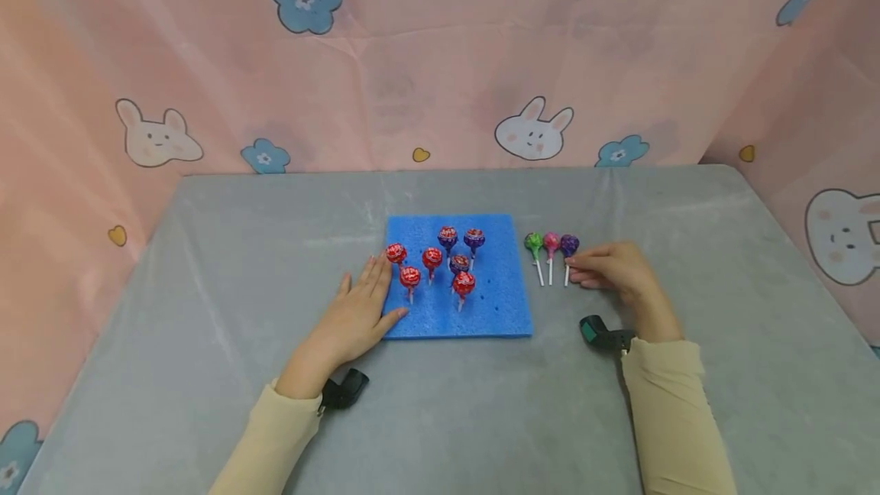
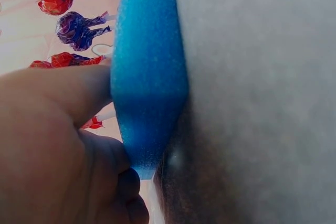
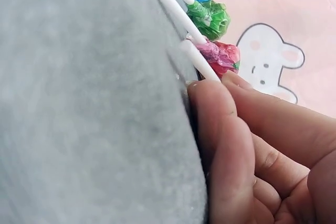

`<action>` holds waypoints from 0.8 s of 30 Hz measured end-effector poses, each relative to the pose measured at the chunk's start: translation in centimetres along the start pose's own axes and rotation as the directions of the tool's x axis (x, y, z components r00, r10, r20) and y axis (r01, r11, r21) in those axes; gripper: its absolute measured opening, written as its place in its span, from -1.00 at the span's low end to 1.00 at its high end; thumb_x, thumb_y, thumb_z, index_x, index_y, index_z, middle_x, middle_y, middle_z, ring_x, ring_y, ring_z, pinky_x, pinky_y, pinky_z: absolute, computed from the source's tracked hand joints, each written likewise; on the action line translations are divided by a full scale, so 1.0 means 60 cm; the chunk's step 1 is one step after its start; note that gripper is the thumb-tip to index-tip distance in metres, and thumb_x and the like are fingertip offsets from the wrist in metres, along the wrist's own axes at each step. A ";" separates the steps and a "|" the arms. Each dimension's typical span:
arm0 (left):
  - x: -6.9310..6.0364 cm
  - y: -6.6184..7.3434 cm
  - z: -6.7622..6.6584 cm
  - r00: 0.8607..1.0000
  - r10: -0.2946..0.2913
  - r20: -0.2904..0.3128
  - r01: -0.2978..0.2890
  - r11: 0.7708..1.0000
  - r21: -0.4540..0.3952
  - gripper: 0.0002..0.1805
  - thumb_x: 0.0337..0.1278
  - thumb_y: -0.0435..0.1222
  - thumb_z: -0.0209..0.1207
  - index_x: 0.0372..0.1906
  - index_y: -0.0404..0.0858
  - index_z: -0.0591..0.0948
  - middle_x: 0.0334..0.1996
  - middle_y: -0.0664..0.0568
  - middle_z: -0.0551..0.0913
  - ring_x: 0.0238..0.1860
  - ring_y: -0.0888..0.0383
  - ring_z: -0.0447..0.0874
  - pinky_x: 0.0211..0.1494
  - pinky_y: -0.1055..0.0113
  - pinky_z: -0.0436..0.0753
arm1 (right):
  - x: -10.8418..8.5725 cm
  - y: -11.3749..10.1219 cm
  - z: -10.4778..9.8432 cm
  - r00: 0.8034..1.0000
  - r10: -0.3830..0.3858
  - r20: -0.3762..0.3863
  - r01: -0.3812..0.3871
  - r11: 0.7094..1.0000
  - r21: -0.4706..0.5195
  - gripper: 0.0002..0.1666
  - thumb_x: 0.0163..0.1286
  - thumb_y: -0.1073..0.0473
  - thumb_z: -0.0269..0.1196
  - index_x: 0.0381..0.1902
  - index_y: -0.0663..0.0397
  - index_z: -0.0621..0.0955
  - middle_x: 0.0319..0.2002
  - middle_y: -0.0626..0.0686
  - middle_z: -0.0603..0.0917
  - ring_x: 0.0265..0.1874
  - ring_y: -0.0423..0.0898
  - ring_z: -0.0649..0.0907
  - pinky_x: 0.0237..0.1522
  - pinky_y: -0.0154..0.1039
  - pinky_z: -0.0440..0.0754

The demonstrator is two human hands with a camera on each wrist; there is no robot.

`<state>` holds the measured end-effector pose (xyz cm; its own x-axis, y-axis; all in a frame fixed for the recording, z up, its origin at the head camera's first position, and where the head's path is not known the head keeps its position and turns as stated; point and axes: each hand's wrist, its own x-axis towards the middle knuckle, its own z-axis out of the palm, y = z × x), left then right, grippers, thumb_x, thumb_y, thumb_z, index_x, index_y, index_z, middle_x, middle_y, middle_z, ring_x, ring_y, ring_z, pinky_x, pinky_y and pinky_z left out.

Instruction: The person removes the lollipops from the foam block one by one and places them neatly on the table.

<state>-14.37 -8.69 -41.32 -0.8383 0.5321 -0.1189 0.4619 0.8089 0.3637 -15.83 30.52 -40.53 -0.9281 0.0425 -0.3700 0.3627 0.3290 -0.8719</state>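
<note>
My left hand (image 1: 357, 312) rests against the left edge of a blue foam board (image 1: 498, 312), its fingers straight along the side and the thumb over the front corner. Red-wrapped lollipops (image 1: 409, 276) and purple-wrapped lollipops (image 1: 474, 238) stand upright by their sticks in the board. To the right of the board, my right hand (image 1: 615, 272) pinches the stick of a dark purple lollipop (image 1: 569, 244) lying on the table. Beside that one lie a pink lollipop (image 1: 551, 241) and a green lollipop (image 1: 533, 243). In the right wrist view the fingers hide the purple candy head.
A grey cloth covers the table (image 1: 454, 418). Behind it hangs a pink curtain (image 1: 426, 59) with rabbits and blue flowers. Black wrist cameras sit on both wrists. Small holes dot the board's right part.
</note>
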 end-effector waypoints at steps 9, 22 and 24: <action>0.000 -0.002 0.000 1.000 0.001 0.012 -0.001 1.000 0.017 -0.16 0.37 0.06 -0.09 0.46 -0.38 -0.10 0.48 -0.15 -0.22 0.47 -0.07 -0.30 0.40 -0.14 -0.18 | -0.001 -0.004 0.002 1.000 0.011 -0.026 -0.012 0.998 -0.061 -0.63 0.28 0.24 0.28 -0.19 0.56 0.59 -0.61 -0.10 0.67 -0.59 -0.28 0.67 -0.44 -0.37 0.64; -0.001 -0.001 0.006 1.000 -0.002 0.015 0.002 1.000 -0.005 -0.16 0.38 0.06 -0.10 0.46 -0.40 -0.10 0.48 -0.16 -0.23 0.47 -0.07 -0.31 0.39 -0.16 -0.20 | -0.012 -0.012 -0.009 0.999 -0.022 -0.037 0.018 0.996 -0.091 -0.61 0.29 0.19 0.28 -0.18 0.53 0.61 -0.57 -0.08 0.70 -0.56 -0.26 0.68 -0.40 -0.36 0.65; 0.002 -0.003 0.006 1.000 -0.002 0.010 0.002 1.000 -0.004 -0.16 0.37 0.06 -0.09 0.46 -0.39 -0.09 0.48 -0.15 -0.22 0.47 -0.07 -0.30 0.39 -0.16 -0.20 | -0.012 -0.018 -0.009 0.998 -0.038 -0.040 0.035 0.996 -0.081 -0.59 0.30 0.19 0.28 -0.14 0.55 0.60 -0.56 -0.09 0.70 -0.55 -0.26 0.69 -0.39 -0.37 0.64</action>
<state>-14.44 -8.70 -41.71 -0.8363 0.5330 -0.1286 0.4590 0.8089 0.3673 -15.61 30.62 -39.16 -0.9438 0.0675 -0.3236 0.3223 0.4057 -0.8553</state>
